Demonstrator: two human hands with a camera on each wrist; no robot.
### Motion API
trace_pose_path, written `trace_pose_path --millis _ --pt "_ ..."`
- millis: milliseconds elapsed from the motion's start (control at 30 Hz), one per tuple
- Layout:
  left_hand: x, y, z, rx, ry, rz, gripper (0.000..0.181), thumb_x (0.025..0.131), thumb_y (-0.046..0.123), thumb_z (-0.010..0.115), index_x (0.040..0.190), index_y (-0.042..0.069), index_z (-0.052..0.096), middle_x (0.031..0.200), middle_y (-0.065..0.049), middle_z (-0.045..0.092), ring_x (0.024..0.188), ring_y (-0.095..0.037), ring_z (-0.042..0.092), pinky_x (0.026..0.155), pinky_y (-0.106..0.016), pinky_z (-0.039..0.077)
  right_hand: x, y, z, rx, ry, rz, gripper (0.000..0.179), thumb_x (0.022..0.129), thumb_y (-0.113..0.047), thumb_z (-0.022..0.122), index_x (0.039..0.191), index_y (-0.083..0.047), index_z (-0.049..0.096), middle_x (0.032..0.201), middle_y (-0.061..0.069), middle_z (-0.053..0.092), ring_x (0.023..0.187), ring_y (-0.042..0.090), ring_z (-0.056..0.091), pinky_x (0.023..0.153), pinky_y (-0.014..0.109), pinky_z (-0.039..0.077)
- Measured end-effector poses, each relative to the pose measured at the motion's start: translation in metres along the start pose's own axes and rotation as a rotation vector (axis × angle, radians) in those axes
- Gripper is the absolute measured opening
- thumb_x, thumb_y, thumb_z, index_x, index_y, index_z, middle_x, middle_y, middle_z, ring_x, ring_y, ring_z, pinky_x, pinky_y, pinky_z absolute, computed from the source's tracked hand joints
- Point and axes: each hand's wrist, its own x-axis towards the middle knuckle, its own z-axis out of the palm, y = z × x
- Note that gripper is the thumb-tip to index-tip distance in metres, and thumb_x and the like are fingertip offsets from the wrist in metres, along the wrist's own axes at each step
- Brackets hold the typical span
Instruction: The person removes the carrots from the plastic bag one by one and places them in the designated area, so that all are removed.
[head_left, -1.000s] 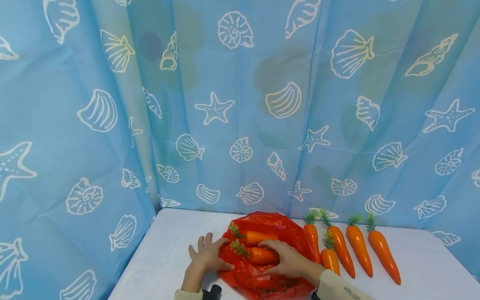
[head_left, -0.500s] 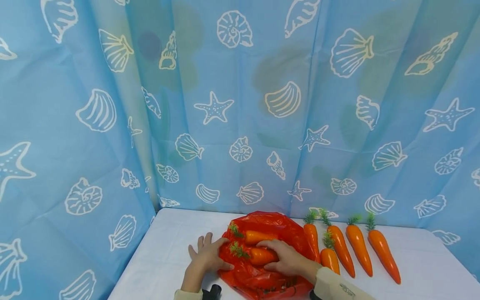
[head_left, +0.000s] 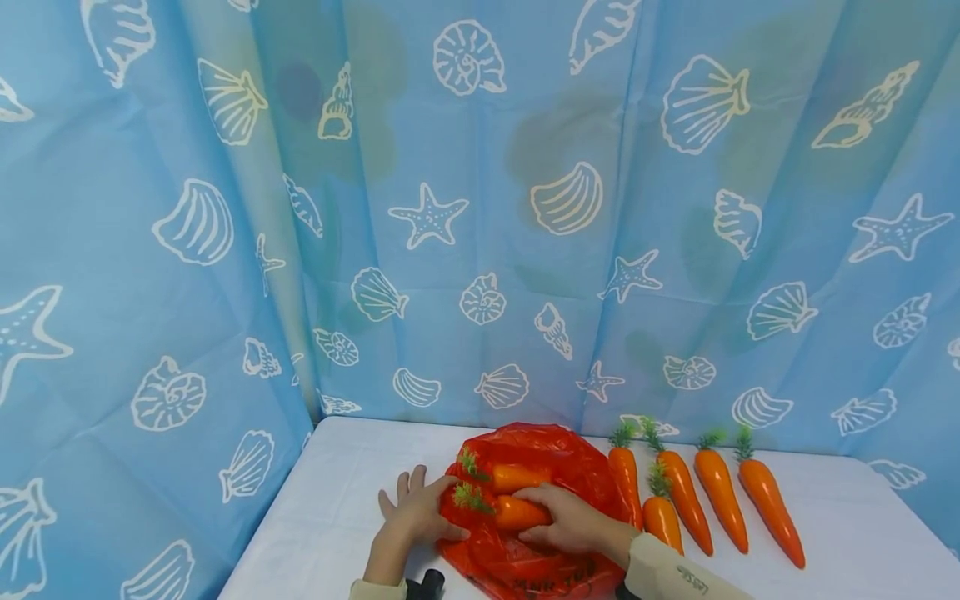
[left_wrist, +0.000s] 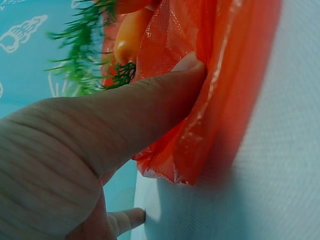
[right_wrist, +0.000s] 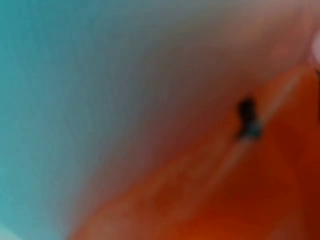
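Note:
A red plastic bag [head_left: 525, 433] lies spread on the table. Two orange carrots with green leafy tops are at its mouth, one behind the other. My right hand [head_left: 573, 518] grips the nearer carrot [head_left: 517, 512] by its body, its tip hidden under the hand. Behind it lies the second carrot [head_left: 517, 477], its far end under the red plastic. My left hand [head_left: 420, 510] is spread at the bag's left edge, with index finger and straight thumb [left_wrist: 165, 92] against the plastic. The right wrist view is blurred, mostly orange and red.
Right of the bag several more carrots [head_left: 716, 492] lie side by side on the white table [head_left: 840, 517], tops pointing away. A shorter carrot [head_left: 662, 525] is close to my right forearm. A blue shell-print curtain [head_left: 480, 250] hangs behind and along the left side.
My right hand has shifted slightly left with the nearer carrot. The carrot behind it has become more covered by red plastic. My left hand has stayed put.

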Motion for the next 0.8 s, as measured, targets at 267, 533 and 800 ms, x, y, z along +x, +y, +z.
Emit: trace_pose_path --millis 267,533,800 --pt "0.001 -0.001 0.001 0.0 0.001 -0.002 0.081 0.05 0.036 0.087 0.125 0.029 0.056 0.145 -0.017 0.031 0.133 -0.047 0.016 0.101 -0.073 -0.004 -0.004 -0.01 -0.001 0.04 0.057 -0.01 0.05 0.085 -0.048 0.059 0.13 -0.039 0.041 0.117 -0.015 0.054 0.097 0.008 0.053 0.087 0.035 0.052" --pt "0.003 -0.003 0.002 -0.011 -0.004 -0.014 0.081 0.049 0.036 0.088 0.123 0.03 0.057 0.145 -0.017 0.031 0.133 -0.047 0.015 0.101 -0.073 -0.006 -0.006 -0.041 0.0 0.088 0.148 -0.054 0.055 0.088 -0.049 0.054 0.137 -0.037 0.032 0.122 -0.011 0.052 0.104 0.013 0.053 0.087 0.036 0.053" --pt "0.001 -0.002 0.002 0.008 0.01 0.004 0.076 0.052 0.036 0.087 0.122 0.032 0.058 0.144 -0.016 0.032 0.133 -0.046 0.015 0.101 -0.074 -0.003 -0.005 -0.056 -0.006 0.125 0.26 -0.064 0.058 0.085 -0.049 0.059 0.136 -0.039 0.033 0.121 -0.008 0.054 0.099 0.013 0.056 0.078 0.028 0.056"
